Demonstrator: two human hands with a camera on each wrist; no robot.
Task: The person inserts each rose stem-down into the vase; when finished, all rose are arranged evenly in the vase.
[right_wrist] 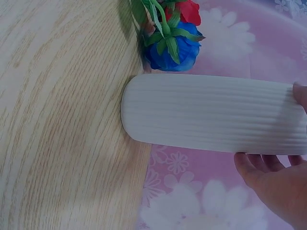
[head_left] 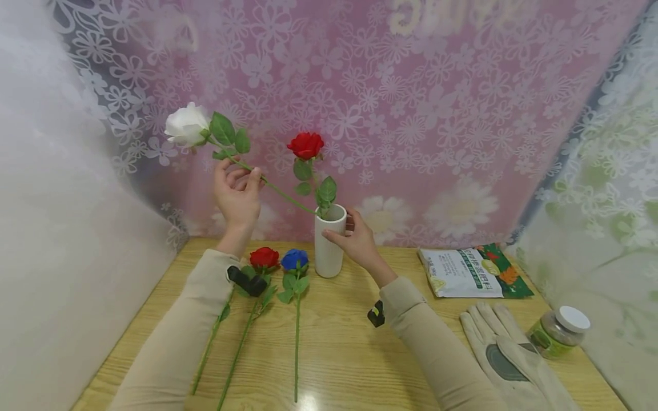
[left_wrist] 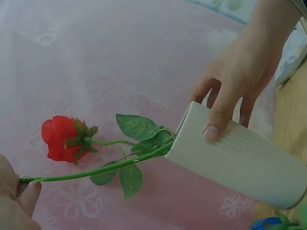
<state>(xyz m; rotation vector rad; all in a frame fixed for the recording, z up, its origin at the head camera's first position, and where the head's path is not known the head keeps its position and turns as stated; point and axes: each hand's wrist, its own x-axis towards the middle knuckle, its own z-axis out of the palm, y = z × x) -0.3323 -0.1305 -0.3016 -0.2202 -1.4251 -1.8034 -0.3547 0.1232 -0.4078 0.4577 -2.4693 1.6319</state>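
Observation:
A white ribbed vase stands upright on the table, with a red rose in it. My right hand holds the vase near its rim, thumb in front and fingers round the far side. Up and to the left, my left hand pinches the green stem of a white rose. That stem slants down to the right, and its lower end is inside the vase mouth, as the left wrist view also shows. In the right wrist view the vase covers part of my right hand.
Left of the vase lie a red rose, a blue rose and another green stem whose bloom is hidden by my left arm. At the right are a white and green packet, work gloves and a lidded jar.

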